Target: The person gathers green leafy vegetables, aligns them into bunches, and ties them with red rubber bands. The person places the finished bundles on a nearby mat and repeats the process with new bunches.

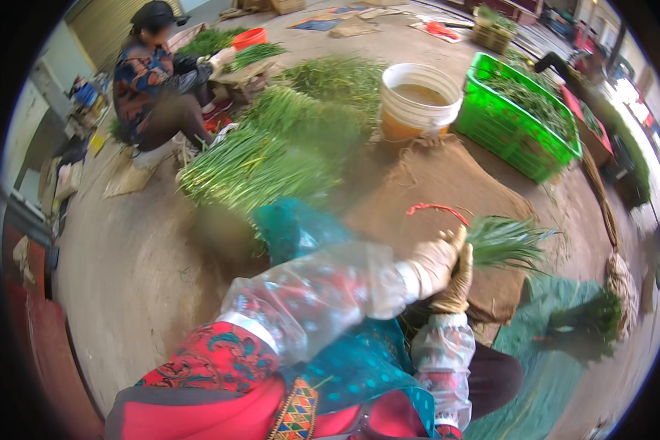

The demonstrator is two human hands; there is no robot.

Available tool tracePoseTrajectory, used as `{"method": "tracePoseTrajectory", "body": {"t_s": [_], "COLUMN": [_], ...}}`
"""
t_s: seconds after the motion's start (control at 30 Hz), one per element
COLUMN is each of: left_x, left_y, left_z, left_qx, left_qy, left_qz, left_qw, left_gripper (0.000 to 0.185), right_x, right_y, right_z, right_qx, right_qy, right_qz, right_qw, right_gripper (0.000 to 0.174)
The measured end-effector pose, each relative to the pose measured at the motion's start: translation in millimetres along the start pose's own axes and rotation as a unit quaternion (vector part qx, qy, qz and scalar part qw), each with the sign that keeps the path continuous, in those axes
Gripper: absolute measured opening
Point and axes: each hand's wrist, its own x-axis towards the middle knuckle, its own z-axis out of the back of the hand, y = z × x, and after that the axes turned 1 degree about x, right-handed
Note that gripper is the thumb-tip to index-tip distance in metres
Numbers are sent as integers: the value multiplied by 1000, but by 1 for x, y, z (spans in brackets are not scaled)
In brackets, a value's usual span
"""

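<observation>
My left hand and my right hand, both in pale gloves with clear plastic sleeves above them, are close together over a brown sackcloth. Against their fingers lies a small bunch of long green leaves, its leaf tips pointing right. The hands hide the other end of the bunch, so whether they grip it cannot be told. A thin red tie rests on the sackcloth just above my left fingers. Left of the cloth is a large heap of long, thin green stalks.
A white bucket of brownish liquid stands beyond the cloth, beside a green plastic crate of leaves. A person sits at the upper left near a red bucket. At right lie a green sheet and dark green bunches.
</observation>
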Motion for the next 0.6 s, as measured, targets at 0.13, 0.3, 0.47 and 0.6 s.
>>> {"method": "tracePoseTrajectory", "body": {"t_s": [0.13, 0.3, 0.47, 0.6], "left_x": [-2, -16, -55, -71], "left_y": [2, 99, 256, 324], "left_z": [27, 110, 121, 24], "left_qx": [-59, -340, -544, -605], "left_qy": [80, -62, -203, -141], "left_qz": [-28, -90, 182, 263], "left_qw": [995, 934, 794, 739], "left_gripper": [96, 69, 41, 34], "right_x": [31, 111, 203, 229], "right_y": [31, 82, 67, 9], "right_z": [-10, -8, 46, 96], "right_qx": [-105, -291, -440, -776], "right_qy": [-99, -147, -194, -222], "right_qz": [53, 119, 118, 33], "right_qw": [988, 938, 869, 589], "right_gripper": [26, 23, 24, 72]}}
